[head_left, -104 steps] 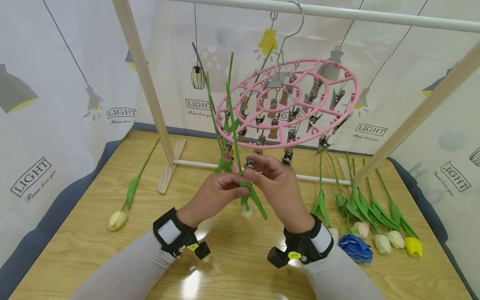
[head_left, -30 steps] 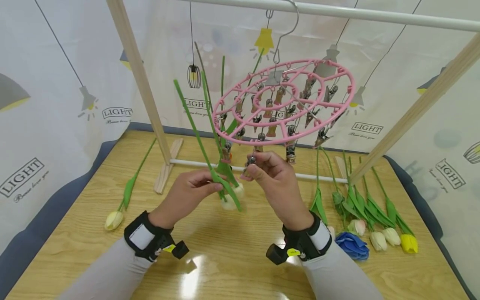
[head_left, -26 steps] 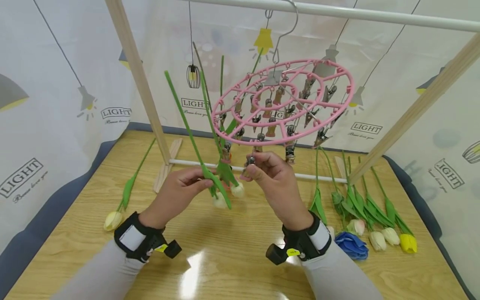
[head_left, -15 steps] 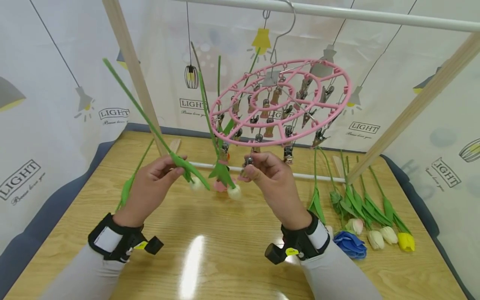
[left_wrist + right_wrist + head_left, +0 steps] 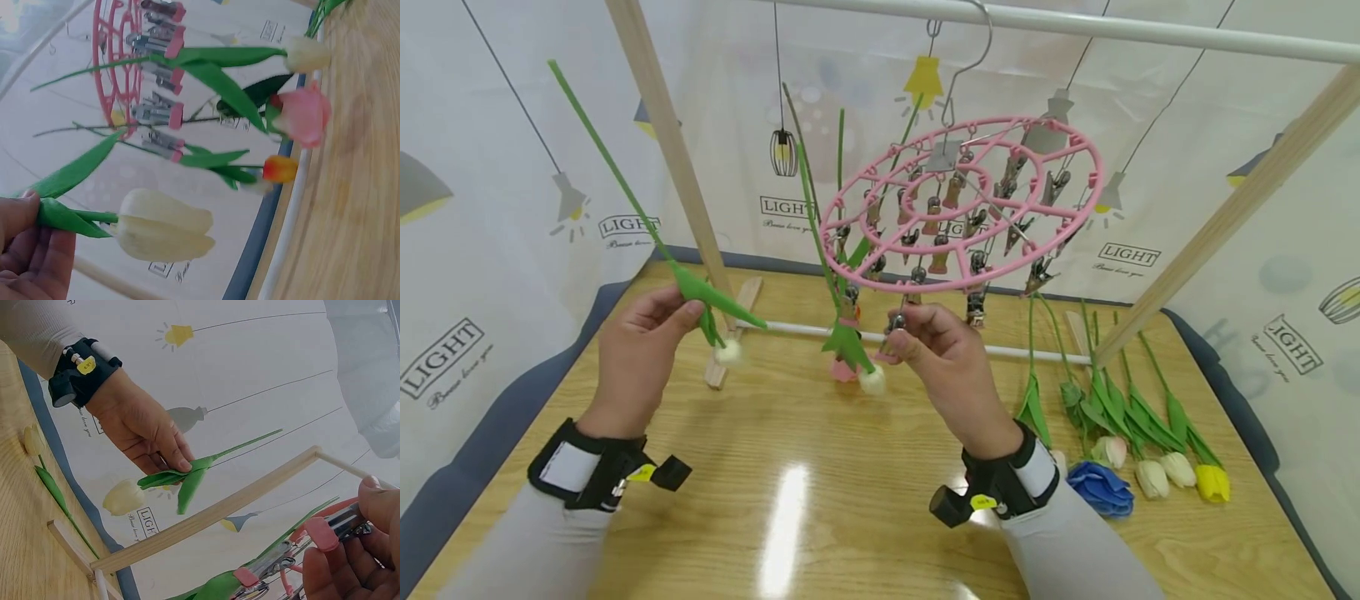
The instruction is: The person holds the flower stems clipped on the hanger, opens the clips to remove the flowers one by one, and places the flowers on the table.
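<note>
My left hand (image 5: 643, 358) pinches the stem and leaves of an artificial white tulip (image 5: 165, 225), its bloom hanging down and its stem slanting up to the left. My right hand (image 5: 947, 367) grips a metal clip (image 5: 337, 526) with pink tips, which hangs from the near rim of the round pink clip hanger (image 5: 925, 289); no flower shows in that clip. Beside it, other clips hold upside-down flowers: a white tulip (image 5: 872, 382), a pink flower (image 5: 306, 115) and an orange-yellow tulip (image 5: 279, 169).
The hanger hooks over the white top bar (image 5: 1120, 31) of a wooden-legged rack. At right on the table (image 5: 850, 508) lie several flowers, among them a blue flower (image 5: 1101, 489) and a yellow tulip (image 5: 1212, 483). Another cream tulip (image 5: 32, 440) lies at left.
My left hand has moved left with the white tulip, away from the clip, and the stem has tilted over to the left. My right hand stays on the clip.
</note>
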The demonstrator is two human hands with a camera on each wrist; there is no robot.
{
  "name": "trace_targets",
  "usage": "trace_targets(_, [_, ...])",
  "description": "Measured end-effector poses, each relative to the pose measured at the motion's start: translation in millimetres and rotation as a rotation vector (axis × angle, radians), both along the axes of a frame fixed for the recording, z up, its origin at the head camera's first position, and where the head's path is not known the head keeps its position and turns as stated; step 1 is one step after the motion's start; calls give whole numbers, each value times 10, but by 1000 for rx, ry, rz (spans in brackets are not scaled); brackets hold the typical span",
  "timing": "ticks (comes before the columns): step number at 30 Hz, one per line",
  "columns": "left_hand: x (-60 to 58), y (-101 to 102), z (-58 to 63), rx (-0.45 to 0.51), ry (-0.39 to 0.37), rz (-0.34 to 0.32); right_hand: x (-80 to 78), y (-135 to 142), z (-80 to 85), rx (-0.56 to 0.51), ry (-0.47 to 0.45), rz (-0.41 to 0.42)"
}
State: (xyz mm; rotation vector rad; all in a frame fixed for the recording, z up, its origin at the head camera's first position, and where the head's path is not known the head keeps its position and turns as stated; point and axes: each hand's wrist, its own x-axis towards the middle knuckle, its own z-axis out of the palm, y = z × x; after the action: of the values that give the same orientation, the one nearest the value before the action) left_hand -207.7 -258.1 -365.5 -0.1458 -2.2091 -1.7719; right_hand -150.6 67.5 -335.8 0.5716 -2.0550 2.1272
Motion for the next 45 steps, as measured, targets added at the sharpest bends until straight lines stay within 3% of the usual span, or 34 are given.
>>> trace_targets(10, [-192, -411, -121, -282, -262, -44, -9, -2, 5, 6, -2, -1])
trace_targets(15, [-234, -526, -210, -379, -353, -111, -19, -1, 6, 7, 9, 0])
trace_targets(20, [-293, -607, -314, -478, -379, -206, -28, 2, -6, -8, 0, 5])
trace_targets(26, [-406, -690, -471, -694, -416, -293, -23, 8, -12, 2, -16, -1])
trace_targets(33, [-416, -720, -611, -775, -473, -290, -1, 2, -19, 4, -42, 3])
trace_targets(45, [-381, -688, -692, -906, -395, -230, -3, 11, -28, 9, -37, 0])
